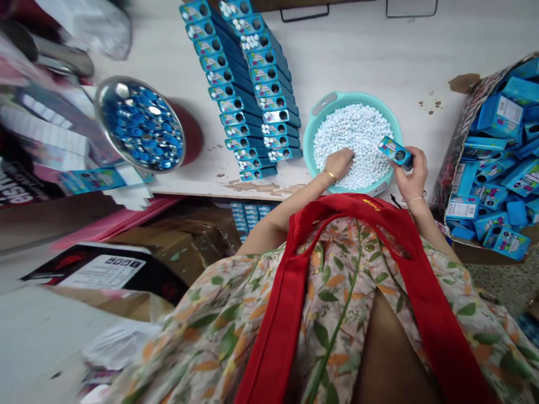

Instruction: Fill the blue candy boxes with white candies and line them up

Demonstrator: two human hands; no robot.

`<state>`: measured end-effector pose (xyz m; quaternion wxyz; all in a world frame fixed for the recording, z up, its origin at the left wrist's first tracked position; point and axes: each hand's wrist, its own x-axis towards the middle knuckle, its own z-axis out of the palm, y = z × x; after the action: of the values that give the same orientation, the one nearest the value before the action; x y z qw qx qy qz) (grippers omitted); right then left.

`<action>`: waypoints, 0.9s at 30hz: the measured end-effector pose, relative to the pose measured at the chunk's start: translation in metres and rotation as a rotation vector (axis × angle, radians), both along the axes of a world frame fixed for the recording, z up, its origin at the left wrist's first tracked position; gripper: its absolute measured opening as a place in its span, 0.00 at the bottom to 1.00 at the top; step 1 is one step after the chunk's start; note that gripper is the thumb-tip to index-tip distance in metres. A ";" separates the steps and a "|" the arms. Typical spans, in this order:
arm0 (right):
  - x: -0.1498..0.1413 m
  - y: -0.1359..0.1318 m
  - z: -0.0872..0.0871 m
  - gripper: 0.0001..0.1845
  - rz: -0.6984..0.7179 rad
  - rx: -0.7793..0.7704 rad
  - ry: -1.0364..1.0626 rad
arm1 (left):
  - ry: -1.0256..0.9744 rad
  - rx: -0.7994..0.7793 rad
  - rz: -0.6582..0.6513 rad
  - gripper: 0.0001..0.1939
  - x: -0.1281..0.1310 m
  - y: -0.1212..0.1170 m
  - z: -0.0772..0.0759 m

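A turquoise basin [309,140] full of small white candies [357,126] stands on the table before me. Inside it, my left hand [339,163] rests with its fingers bent and pressed together into the candies; the fingertips are hidden. My right hand [413,171] is closed around a small blue candy box [394,150], tilted over the basin's right rim. A dark round hole shows in the box's printed end. To the left, two rows of blue candy boxes [252,112] lie side by side, their holed ends facing me. White candies show at several of the holes.
On the left stands a steel bowl [183,132] of blue and silver caps [147,126]. A large carton [457,140] on the right is heaped with blue boxes [501,163]. Metal handles [305,17] lie at the table's far edge. Cardboard boxes [197,235] sit below on the left.
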<state>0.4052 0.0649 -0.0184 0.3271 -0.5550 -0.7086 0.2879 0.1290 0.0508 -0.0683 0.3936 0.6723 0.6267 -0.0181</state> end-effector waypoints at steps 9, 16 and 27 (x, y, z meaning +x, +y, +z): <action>0.007 -0.001 -0.012 0.27 -0.052 0.062 0.026 | -0.244 0.066 0.012 0.16 -0.043 -0.004 0.028; -0.016 0.000 -0.013 0.23 0.104 0.040 -0.066 | -0.229 0.311 -0.173 0.16 -0.074 0.001 0.124; -0.042 -0.004 -0.024 0.23 0.233 0.060 -0.070 | 0.192 0.377 -0.380 0.16 -0.018 0.008 0.226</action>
<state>0.3632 0.0604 -0.0428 0.2829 -0.4686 -0.7875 0.2831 0.1108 0.0583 0.1580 0.1901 0.8343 0.5160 -0.0384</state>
